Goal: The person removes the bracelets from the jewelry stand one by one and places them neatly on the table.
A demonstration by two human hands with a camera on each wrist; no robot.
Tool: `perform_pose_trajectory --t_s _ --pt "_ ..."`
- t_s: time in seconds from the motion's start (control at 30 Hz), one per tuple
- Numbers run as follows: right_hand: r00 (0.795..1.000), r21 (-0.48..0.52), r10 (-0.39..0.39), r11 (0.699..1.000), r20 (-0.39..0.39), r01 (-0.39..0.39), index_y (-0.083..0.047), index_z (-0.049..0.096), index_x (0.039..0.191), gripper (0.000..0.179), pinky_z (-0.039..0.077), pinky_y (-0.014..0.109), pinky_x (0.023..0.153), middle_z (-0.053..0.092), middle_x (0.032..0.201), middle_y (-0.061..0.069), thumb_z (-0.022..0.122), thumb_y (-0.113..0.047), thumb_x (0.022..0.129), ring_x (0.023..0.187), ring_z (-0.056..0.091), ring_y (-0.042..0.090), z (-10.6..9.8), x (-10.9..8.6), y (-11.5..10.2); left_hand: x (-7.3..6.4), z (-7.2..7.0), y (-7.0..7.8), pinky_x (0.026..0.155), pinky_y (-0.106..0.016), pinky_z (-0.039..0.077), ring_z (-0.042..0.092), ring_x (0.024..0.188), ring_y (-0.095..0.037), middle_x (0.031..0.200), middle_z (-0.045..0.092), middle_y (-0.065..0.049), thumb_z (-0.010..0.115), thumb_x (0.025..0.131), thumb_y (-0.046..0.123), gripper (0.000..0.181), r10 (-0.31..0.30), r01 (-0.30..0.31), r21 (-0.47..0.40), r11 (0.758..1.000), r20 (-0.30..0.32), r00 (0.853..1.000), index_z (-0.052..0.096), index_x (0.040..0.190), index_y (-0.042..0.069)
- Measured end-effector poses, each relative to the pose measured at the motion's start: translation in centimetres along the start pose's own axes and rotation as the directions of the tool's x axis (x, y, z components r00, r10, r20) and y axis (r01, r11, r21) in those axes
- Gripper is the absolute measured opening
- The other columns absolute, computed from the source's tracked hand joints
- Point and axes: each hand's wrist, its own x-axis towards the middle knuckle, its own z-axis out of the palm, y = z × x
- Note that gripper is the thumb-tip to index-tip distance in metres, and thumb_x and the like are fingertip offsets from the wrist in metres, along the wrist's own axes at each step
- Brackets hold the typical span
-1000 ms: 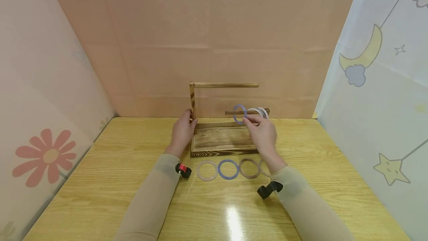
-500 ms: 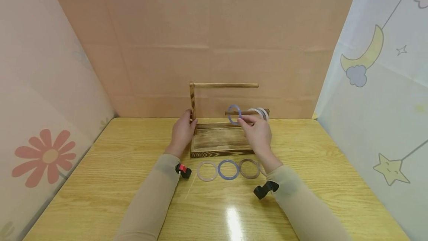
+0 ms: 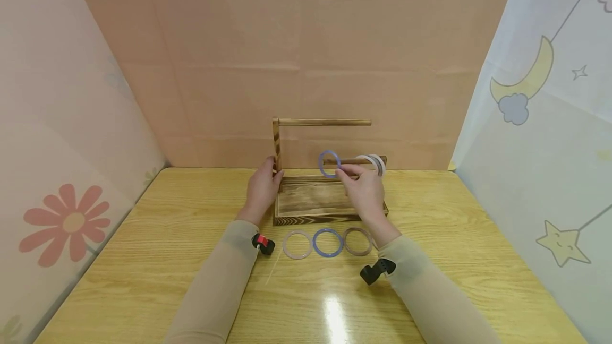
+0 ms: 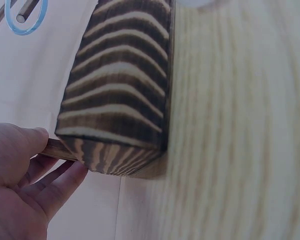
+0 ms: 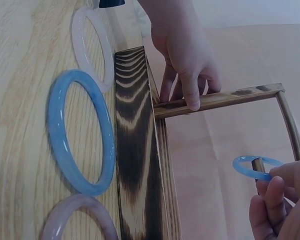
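My beige sleeves (image 3: 210, 291) come in from seven and five o'clock, twelve being straight ahead. Past them, flat on the wood-grain surface (image 3: 186, 211), lie a translucent pale-pink ring (image 3: 297, 257), a glossy mid-blue ring (image 5: 58, 125) and a brownish-mauve ring (image 3: 357, 254), in a row at six o'clock of a scorched-wood tray (image 3: 311, 198). At the tray's ten o'clock, my left hand (image 3: 261, 190) grips an upright wooden post (image 3: 277, 139), thumb and fingers on opposite sides. At two o'clock, my right hand (image 3: 365, 190) has its fingers clamped on a translucent light-blue ring (image 5: 250, 173), raised at twelve o'clock. A dark wooden peg (image 3: 348, 161) shows its tip within that opening; I can't tell whether it is threaded. White and grey rings (image 3: 383, 165) encircle the peg towards three o'clock. Above, a round wooden bar (image 3: 325, 122) runs from the post's top towards three o'clock, before a creased peach backdrop (image 3: 301, 31).
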Motion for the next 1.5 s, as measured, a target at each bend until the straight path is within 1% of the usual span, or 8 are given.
perform_pose_trajectory --t_s 0.37,0.6,0.83,0.97,1.07,1.23,1.37,1.5 --pt "0.999 -0.001 -0.026 1.0 0.031 0.026 -0.014 0.085 0.124 0.027 0.039 0.026 0.046 0.083 0.101 0.004 0.077 -0.033 0.107 0.062 0.072 0.029 -0.3 -0.5 0.0 -0.1 0.2 0.1 0.092 -0.054 0.062 0.074 0.114 -0.038 0.134 0.071 -0.022 0.064 0.115 0.023 0.049 0.001 -0.002 0.012 1.0 0.005 1.0 0.051 0.155 -0.003" --pt "0.998 0.012 -0.022 1.0 0.067 0.022 -0.013 0.084 0.126 0.028 0.036 0.025 0.044 0.082 0.108 0.004 0.076 -0.032 0.108 0.058 0.066 0.025 -0.9 -1.0 0.2 -0.1 0.2 0.2 0.092 -0.054 0.062 0.073 0.114 -0.038 0.133 0.07 -0.021 0.064 0.115 0.023 0.049 -0.002 0.002 0.015 1.0 0.007 1.0 0.051 0.155 -0.002" --pt "0.995 -0.015 -0.039 0.999 0.087 0.041 -0.014 0.085 0.125 0.027 0.046 0.029 0.056 0.082 0.118 0.005 0.076 -0.032 0.108 0.085 0.074 0.022 -1.5 -1.8 0.5 0.0 0.2 0.3 0.093 -0.053 0.061 0.073 0.114 -0.038 0.133 0.07 -0.021 0.064 0.115 0.023 0.047 -0.005 0.005 0.013 1.0 0.015 1.0 0.052 0.154 -0.002" --pt "0.992 -0.014 -0.021 1.0 0.123 0.023 -0.013 0.084 0.127 0.027 0.043 0.027 0.05 0.082 0.112 0.004 0.076 -0.031 0.108 0.066 0.068 0.02 -1.8 -2.3 0.5 0.1 0.2 0.3 0.094 -0.054 0.061 0.073 0.114 -0.038 0.133 0.07 -0.021 0.064 0.115 0.022 0.046 -0.005 0.005 0.01 1.0 0.006 1.0 0.053 0.152 -0.002" --pt "0.986 -0.002 0.01 1.0 0.169 -0.01 -0.013 0.083 0.128 0.028 0.042 0.026 0.048 0.082 0.109 0.006 0.075 -0.031 0.108 0.058 0.066 0.025 -2.0 -2.7 0.4 0.1 0.1 0.3 0.095 -0.055 0.061 0.073 0.114 -0.038 0.132 0.071 -0.022 0.065 0.115 0.021 0.044 -0.004 0.004 0.008 1.0 -0.002 1.0 0.054 0.151 -0.002" --pt "0.968 0.027 0.069 0.997 0.24 -0.078 -0.013 0.083 0.131 0.029 0.049 0.029 0.054 0.081 0.107 0.008 0.075 -0.029 0.109 0.066 0.068 0.039 -2.3 -3.6 0.5 0.2 0.2 0.3 0.095 -0.055 0.061 0.074 0.112 -0.039 0.131 0.071 -0.022 0.066 0.114 0.019 0.042 0.0 0.0 0.007 1.0 -0.009 1.0 0.055 0.149 -0.002" --pt "0.953 0.025 0.088 0.995 0.291 -0.099 -0.013 0.083 0.131 0.029 0.05 0.031 0.056 0.081 0.104 0.011 0.075 -0.03 0.108 0.065 0.067 0.036 -2.6 -4.1 0.7 0.2 0.1 0.3 0.094 -0.056 0.06 0.074 0.112 -0.039 0.13 0.071 -0.022 0.066 0.114 0.019 0.042 0.005 -0.005 0.0 1.0 -0.007 1.0 0.055 0.148 -0.002" --pt "0.932 0.014 0.107 0.993 0.345 -0.119 -0.014 0.083 0.129 0.028 0.055 0.036 0.06 0.08 0.101 0.014 0.076 -0.031 0.108 0.07 0.068 0.042 -2.7 -4.7 1.0 0.1 0.0 0.2 0.093 -0.055 0.061 0.074 0.112 -0.039 0.131 0.071 -0.022 0.065 0.115 0.023 0.043 0.003 -0.003 0.004 1.0 0.003 1.0 0.055 0.148 -0.001"
